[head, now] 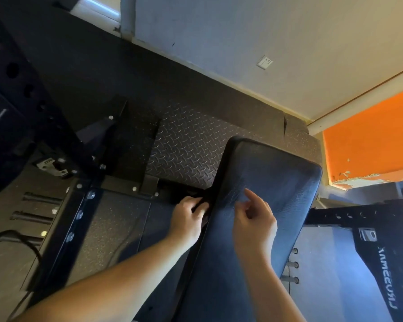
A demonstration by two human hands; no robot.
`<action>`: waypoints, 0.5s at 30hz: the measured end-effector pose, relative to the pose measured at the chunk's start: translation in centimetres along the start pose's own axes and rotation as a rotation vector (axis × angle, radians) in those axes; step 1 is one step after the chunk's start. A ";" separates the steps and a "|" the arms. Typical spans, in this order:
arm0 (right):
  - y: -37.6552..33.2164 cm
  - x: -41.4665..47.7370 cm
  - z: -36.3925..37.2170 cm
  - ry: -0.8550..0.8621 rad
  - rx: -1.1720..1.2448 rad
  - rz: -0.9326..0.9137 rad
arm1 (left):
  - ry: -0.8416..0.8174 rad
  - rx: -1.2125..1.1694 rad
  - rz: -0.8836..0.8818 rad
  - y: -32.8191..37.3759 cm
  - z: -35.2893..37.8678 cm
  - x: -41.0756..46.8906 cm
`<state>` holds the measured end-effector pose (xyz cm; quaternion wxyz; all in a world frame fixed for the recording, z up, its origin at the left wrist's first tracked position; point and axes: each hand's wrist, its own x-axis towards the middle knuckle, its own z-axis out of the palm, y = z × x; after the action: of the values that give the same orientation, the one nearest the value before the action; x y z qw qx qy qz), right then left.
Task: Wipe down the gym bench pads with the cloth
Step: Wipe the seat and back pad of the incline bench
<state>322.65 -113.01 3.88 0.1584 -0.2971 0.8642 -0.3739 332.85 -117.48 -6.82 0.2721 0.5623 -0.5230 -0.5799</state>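
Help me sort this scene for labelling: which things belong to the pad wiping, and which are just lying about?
Job:
bench pad
left hand, gripping something dark at the pad's edge, maybe the cloth, cannot tell
right hand over the pad

Lying about:
rack frame
diamond-plate floor mat
black cable
wall switch

Both bare forearms reach forward from the lower edge of the view, the left one coming in from lower left. The left hand (188, 217) has its fingers curled tight, knuckles up. The right hand (254, 221) is loosely cupped, its forefinger stretched forward and the other fingers bent under.
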 end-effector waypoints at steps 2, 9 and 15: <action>0.1 0.0 0.0 -0.002 -0.001 0.002 | 0.026 -0.080 -0.020 2.7 0.3 1.6; 0.6 0.1 0.4 -0.002 -0.064 0.038 | 0.004 -0.050 0.190 5.8 0.4 1.8; 2.5 -0.6 1.3 -0.173 -0.274 0.053 | 0.083 0.189 0.295 5.0 0.2 2.5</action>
<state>322.78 -111.99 1.13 0.2000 -0.3243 0.8977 -0.2212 330.75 -121.25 -3.22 0.3214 0.5262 -0.6403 -0.4581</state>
